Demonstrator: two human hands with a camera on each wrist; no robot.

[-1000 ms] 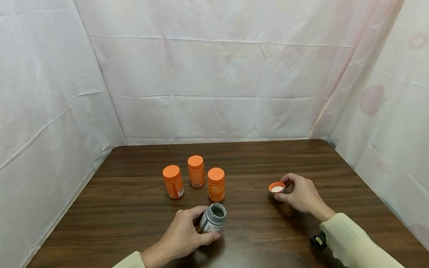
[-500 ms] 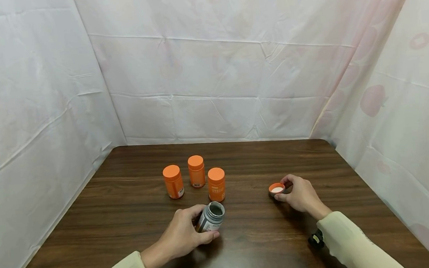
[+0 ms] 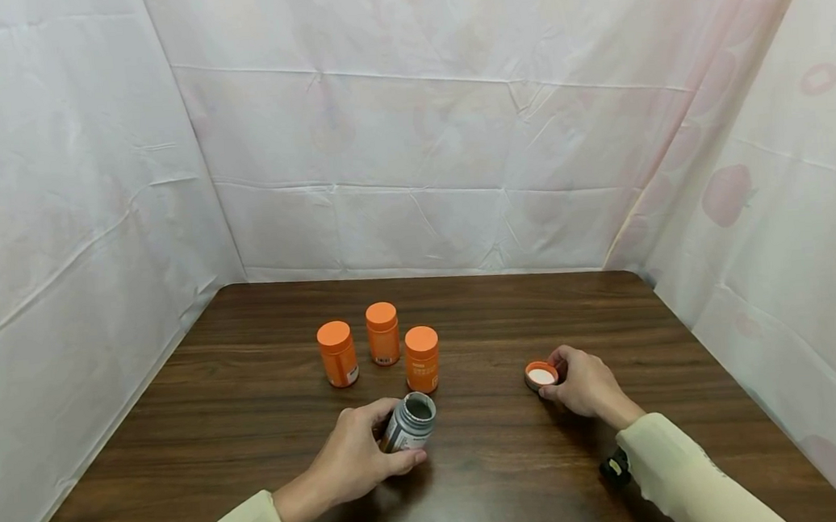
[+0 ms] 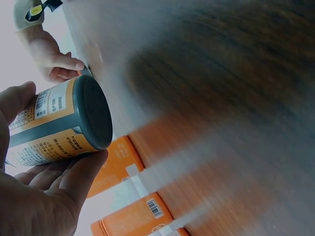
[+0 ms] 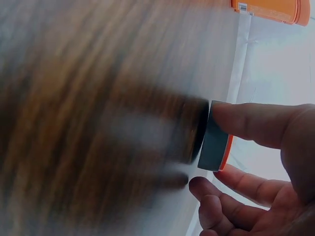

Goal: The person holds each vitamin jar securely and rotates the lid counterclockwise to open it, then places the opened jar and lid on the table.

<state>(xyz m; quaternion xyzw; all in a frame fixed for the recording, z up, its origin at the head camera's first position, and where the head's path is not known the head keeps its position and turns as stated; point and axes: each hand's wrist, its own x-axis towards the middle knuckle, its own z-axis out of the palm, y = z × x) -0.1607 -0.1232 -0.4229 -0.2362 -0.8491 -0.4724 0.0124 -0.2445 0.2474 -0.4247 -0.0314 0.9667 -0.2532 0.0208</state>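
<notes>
Bottle [image 3: 410,430] is tilted, uncapped, lower centre of frame, left hand [image 3: 355,457] grip curled round it; overtip and anything inside spills. Right hand [image 3: 588,382] pinches the cap [image 3: 541,377], right of centre; slacken, probably drops.

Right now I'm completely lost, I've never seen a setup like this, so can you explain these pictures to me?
There's no machine here, just a person working. The wide picture looks forward and down from the person's head; the two sideways-looking close-ups are taken from the left and right wrists. On the brown table stand three orange bottles, all with lids on. The bare left hand holds a grey bottle, tilted and uncapped. The bare right hand pinches a grey cap with its orange-and-white inside facing up.
</notes>
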